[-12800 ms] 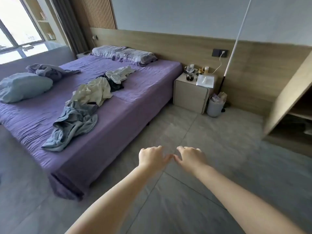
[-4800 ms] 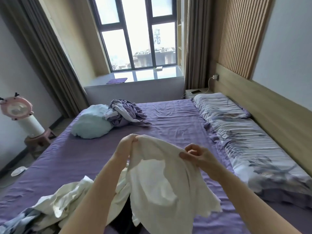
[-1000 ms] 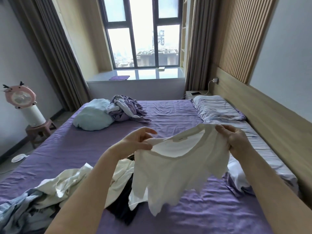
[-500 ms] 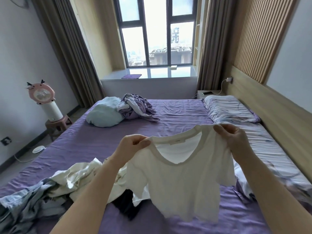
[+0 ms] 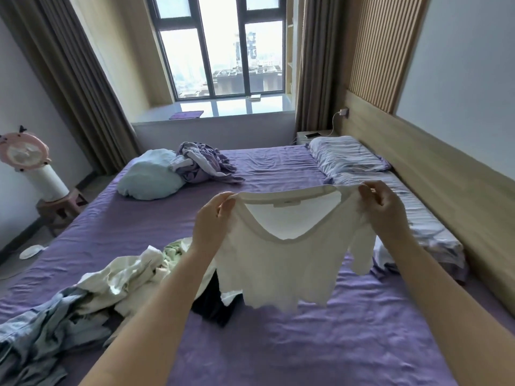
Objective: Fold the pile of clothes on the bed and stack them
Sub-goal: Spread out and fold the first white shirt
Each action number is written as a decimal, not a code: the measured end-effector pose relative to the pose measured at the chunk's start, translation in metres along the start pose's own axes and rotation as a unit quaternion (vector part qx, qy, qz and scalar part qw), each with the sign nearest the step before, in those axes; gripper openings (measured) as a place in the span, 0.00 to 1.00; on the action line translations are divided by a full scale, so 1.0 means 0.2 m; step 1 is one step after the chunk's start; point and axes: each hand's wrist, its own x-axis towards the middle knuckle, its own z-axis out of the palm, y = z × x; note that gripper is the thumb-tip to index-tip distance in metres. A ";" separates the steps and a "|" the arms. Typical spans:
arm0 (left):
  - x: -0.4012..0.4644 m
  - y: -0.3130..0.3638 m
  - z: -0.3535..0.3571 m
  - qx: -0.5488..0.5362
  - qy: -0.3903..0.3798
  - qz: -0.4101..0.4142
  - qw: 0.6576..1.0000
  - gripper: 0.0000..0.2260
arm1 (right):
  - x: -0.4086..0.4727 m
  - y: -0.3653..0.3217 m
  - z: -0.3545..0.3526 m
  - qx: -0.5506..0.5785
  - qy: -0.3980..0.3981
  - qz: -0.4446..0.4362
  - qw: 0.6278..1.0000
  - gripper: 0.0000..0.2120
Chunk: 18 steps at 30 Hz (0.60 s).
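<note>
- white t-shirt (image 5: 281,263): held up spread above the bed (image 5: 320,335), neckline uppermost, hem hanging free.
- left hand (image 5: 210,221): fingers pinching one shoulder of the shirt.
- right hand (image 5: 386,208): fingers curled, pinching the other shoulder.
- pile of clothes (image 5: 92,299): unfolded on the purple sheet, left of the shirt; a dark garment (image 5: 214,305) lies beneath it.
- pillow (image 5: 345,154): by the headboard.

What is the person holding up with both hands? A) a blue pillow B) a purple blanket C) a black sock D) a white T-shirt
D: the left hand and the right hand each pinch a shoulder of a white T-shirt, which hangs spread open above the purple bed; the blue pillow lies untouched farther back.
</note>
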 end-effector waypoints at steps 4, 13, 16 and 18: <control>-0.15 -0.03 -0.06 0.114 0.013 0.050 0.992 0.11 | -0.23 0.01 -0.02 -0.074 0.056 -0.019 0.995 0.10; -0.33 -0.21 -0.15 0.152 -0.055 0.007 0.987 0.14 | -0.47 0.09 -0.04 -0.102 0.029 -0.021 0.994 0.08; -0.33 -0.26 -0.11 0.154 -0.077 -0.010 0.985 0.12 | -0.45 0.15 0.00 -0.119 0.019 -0.015 0.993 0.08; -0.31 -0.30 -0.05 0.159 -0.091 -0.025 0.983 0.14 | -0.43 0.21 0.04 -0.122 0.005 -0.007 0.992 0.07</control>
